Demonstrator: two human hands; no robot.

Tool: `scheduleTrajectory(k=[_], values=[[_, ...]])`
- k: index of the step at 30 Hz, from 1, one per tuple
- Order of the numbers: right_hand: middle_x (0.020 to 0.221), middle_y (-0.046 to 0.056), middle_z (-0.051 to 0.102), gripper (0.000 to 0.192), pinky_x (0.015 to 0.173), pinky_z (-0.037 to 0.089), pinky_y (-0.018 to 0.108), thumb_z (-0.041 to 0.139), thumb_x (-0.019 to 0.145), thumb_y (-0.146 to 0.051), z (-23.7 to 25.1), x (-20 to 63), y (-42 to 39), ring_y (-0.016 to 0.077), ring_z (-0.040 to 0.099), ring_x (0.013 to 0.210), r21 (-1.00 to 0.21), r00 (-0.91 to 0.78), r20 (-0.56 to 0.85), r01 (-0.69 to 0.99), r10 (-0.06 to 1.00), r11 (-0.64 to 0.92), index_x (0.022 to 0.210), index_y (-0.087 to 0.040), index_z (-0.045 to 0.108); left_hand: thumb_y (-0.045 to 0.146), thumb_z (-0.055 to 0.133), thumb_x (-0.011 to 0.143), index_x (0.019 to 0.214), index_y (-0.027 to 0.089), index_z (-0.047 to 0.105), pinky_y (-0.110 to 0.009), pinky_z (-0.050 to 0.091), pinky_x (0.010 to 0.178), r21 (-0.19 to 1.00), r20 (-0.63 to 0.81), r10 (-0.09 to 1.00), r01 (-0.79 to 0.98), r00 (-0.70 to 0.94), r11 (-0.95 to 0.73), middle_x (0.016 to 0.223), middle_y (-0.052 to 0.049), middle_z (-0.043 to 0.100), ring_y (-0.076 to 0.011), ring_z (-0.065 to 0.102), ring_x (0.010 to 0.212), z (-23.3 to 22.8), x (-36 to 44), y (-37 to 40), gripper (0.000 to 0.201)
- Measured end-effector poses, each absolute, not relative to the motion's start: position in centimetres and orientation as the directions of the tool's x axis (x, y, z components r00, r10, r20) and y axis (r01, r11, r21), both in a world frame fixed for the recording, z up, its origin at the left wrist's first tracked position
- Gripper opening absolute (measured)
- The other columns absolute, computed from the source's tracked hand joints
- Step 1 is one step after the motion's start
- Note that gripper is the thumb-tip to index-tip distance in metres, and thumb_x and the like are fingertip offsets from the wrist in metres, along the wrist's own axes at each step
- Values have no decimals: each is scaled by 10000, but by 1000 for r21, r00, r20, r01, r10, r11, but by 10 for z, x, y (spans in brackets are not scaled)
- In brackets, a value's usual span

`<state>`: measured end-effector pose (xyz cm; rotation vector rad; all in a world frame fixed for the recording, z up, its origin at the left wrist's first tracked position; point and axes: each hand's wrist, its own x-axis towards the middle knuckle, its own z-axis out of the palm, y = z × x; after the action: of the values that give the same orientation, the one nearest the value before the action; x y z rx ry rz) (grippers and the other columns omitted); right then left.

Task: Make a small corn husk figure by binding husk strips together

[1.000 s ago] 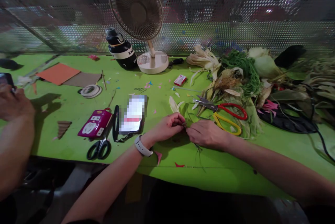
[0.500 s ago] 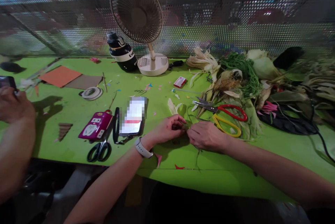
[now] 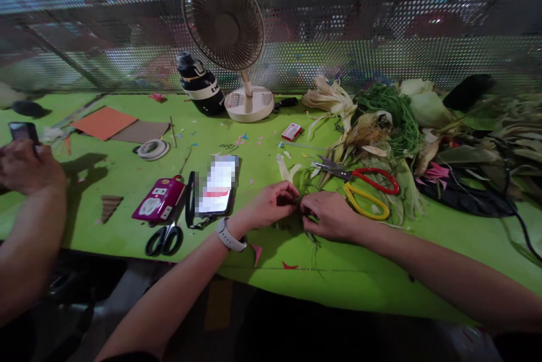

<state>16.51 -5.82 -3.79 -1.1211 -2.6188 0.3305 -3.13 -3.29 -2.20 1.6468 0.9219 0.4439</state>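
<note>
My left hand (image 3: pixel 267 205), with a white watch on its wrist, and my right hand (image 3: pixel 329 215) meet fingertip to fingertip over the green table (image 3: pixel 262 142). Both pinch a small dark green bundle of leaf strips (image 3: pixel 305 216) between them; thin strands hang from it toward the table's front edge. Most of the bundle is hidden by my fingers. Red and yellow scissors (image 3: pixel 367 187) lie just beyond my right hand, on corn husks (image 3: pixel 359 130). A phone (image 3: pixel 217 186) lies left of my left hand.
A fan (image 3: pixel 231 34) and a black bottle (image 3: pixel 200 84) stand at the back by the perforated metal screen. Black scissors (image 3: pixel 164 238), a pink power strip (image 3: pixel 159 199), tape (image 3: pixel 151 148) and card sheets (image 3: pixel 105 122) lie left. Another person's hands (image 3: pixel 25 167) hold a phone at far left.
My hands have drawn closer together on the bundle. The view has shifted slightly; the other person's hands have edged to the right.
</note>
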Motion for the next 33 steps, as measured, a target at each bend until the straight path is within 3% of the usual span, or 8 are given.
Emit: scheduleTrajectory(k=[3, 8, 15, 20, 23, 28, 33], values=[[772, 46, 657, 148, 626, 347, 281, 505, 781, -276, -36, 162, -59, 163, 565, 665, -299, -646, 79, 712, 760, 636, 837, -164, 582, 138, 556, 757, 929, 181, 562, -275, 490, 722, 851, -91, 820, 472, 565, -231, 888, -26, 679, -144, 630, 805, -19, -29, -41, 177], [850, 91, 687, 265, 635, 372, 306, 490, 791, -320, -33, 158, -61, 216, 624, 725, -243, -610, 12, 767, 792, 594, 948, -131, 589, 113, 528, 772, 972, 165, 593, -363, 491, 793, 538, 135, 859, 691, 495, -483, 924, -74, 683, -211, 615, 880, -20, -21, -57, 217], [836, 126, 700, 413, 628, 390, 321, 471, 807, -384, -30, 154, -62, 260, 649, 732, -216, -520, -39, 838, 853, 501, 1104, -108, 547, 119, 573, 744, 981, 181, 585, -304, 505, 739, 463, 185, 855, 724, 484, -510, 881, -38, 692, -178, 638, 814, -23, -24, -59, 246], [878, 105, 704, 391, 625, 383, 308, 484, 807, -359, -32, 154, -61, 250, 651, 771, -257, -544, -16, 813, 839, 522, 1122, -138, 552, 118, 526, 798, 988, 177, 593, -302, 506, 699, 315, 189, 797, 733, 574, -603, 886, -55, 690, -186, 646, 796, -25, -28, -59, 210], [897, 105, 703, 358, 620, 375, 304, 482, 809, -350, -33, 154, -61, 242, 647, 768, -264, -546, -10, 809, 838, 525, 1088, -143, 568, 117, 500, 826, 1006, 171, 597, -305, 511, 705, 327, 214, 787, 716, 579, -616, 890, -58, 689, -183, 645, 790, -29, -29, -60, 211], [859, 106, 705, 410, 600, 357, 295, 507, 785, -376, -31, 154, -59, 241, 635, 726, -286, -501, -55, 837, 864, 467, 1117, -143, 566, 103, 500, 832, 1011, 182, 608, -311, 527, 745, 457, 287, 815, 676, 503, -578, 926, -50, 703, -169, 656, 801, -34, -30, -57, 224], [759, 34, 686, 329, 557, 309, 248, 534, 761, -278, -32, 158, -50, 164, 576, 623, -468, -444, -22, 796, 896, 383, 1068, -178, 600, 63, 541, 786, 998, 183, 628, -306, 531, 779, 555, 266, 812, 607, 519, -570, 951, -44, 712, -164, 665, 830, -36, -31, -48, 259]])
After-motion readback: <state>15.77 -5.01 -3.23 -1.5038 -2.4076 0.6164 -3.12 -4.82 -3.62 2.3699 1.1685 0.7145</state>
